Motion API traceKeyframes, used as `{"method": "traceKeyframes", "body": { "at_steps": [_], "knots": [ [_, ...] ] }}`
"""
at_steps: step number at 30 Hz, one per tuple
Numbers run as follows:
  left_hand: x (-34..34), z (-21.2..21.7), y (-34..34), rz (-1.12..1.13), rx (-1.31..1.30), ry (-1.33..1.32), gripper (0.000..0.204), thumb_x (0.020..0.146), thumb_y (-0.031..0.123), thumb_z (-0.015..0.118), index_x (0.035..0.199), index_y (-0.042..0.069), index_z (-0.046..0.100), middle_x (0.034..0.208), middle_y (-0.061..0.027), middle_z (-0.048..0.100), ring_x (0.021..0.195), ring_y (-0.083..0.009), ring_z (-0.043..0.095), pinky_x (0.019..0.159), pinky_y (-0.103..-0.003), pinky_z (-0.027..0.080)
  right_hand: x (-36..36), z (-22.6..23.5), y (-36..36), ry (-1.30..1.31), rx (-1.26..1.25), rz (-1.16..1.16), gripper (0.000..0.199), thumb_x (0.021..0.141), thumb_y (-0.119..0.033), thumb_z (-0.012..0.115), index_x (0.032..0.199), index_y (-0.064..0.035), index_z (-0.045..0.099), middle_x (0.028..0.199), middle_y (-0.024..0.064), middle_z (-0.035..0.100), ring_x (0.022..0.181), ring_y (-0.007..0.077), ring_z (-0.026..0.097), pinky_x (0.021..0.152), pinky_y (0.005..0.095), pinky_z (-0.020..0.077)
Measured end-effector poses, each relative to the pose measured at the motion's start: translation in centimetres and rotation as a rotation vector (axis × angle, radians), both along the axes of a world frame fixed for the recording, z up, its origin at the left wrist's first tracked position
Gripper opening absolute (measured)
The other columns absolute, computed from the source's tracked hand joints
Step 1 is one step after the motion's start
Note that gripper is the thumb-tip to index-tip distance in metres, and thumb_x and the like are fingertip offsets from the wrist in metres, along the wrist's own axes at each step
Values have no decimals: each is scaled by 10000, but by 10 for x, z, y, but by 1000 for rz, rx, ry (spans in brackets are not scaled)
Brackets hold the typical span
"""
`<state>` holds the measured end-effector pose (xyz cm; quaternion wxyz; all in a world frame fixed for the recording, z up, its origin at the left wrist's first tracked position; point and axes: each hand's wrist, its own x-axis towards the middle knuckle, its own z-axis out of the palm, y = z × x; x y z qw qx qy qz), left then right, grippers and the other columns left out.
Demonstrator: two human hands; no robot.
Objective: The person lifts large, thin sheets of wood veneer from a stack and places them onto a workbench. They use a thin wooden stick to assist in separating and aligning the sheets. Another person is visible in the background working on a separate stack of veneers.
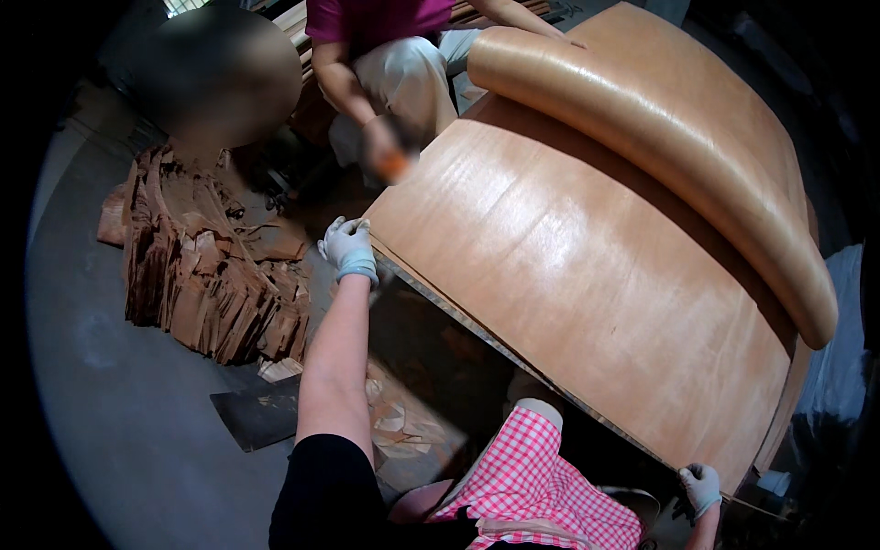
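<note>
Nearest me, a pink checked apron (527,477) covers the seated person's lap. The gloved right hand (701,488) has its fingers bent closed on the near right corner of a tan wood sheet (568,275). The gloved left hand (348,246) pinches the left corner, fingers drawn together on the edge. The sheet lies flat between both hands, in front of the lap. Left on the floor sits a pile of broken veneer (206,266). Beyond, a curled sheet (660,128) bulges over the far side, touched by a co-worker in a purple shirt (380,16).
</note>
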<state>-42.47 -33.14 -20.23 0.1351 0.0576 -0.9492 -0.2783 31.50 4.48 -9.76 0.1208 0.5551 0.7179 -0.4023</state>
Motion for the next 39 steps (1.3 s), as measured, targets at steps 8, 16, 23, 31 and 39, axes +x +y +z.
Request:
{"method": "traceKeyframes", "body": {
  "at_steps": [8, 16, 23, 31, 39],
  "knots": [
    [4, 0, 1, 17, -48, 15, 195, 764, 349, 720, 870, 189, 755, 1172, 13, 637, 1209, -140, 489, 1132, -420, 171, -16, 5, -1, -58, 16, 85, 197, 849, -150, 644, 787, 36, 661, 639, 46, 611, 598, 120, 550, 572, 293, 454],
    [-6, 26, -5, 217, 186, -246, 836, 611, 332, 883, 1311, 131, 474, 1295, -215, 497, 1166, -364, 516, 982, -451, 453, -26, 4, -5, -115, 22, 117, 205, 851, -156, 643, 795, 40, 660, 636, 52, 612, 600, 128, 555, 575, 301, 454],
    [8, 32, 9, 162, -278, -14, 712, 681, 435, 806, 1275, 172, 514, 1305, -151, 518, 1194, -335, 497, 1039, -475, 349, -27, 5, -6, -165, 118, 159, 266, 841, -214, 649, 804, 49, 669, 656, 126, 642, 614, 158, 593, 604, 337, 473],
    [8, 30, 14, 175, -297, -111, 686, 729, 483, 756, 1296, 182, 515, 1294, -159, 548, 1161, -377, 524, 996, -492, 390, -46, -3, -4, -231, 251, 132, 370, 810, -341, 660, 867, 23, 694, 813, 229, 664, 778, 330, 671, 718, 393, 500],
    [-7, 24, 2, 147, -313, -158, 784, 731, 545, 734, 1359, 155, 472, 1305, -179, 555, 1169, -361, 555, 972, -491, 438, -58, -10, -8, -333, 196, 82, 417, 773, -420, 672, 857, -13, 708, 825, 215, 675, 810, 349, 662, 744, 411, 505]
  ]
}}
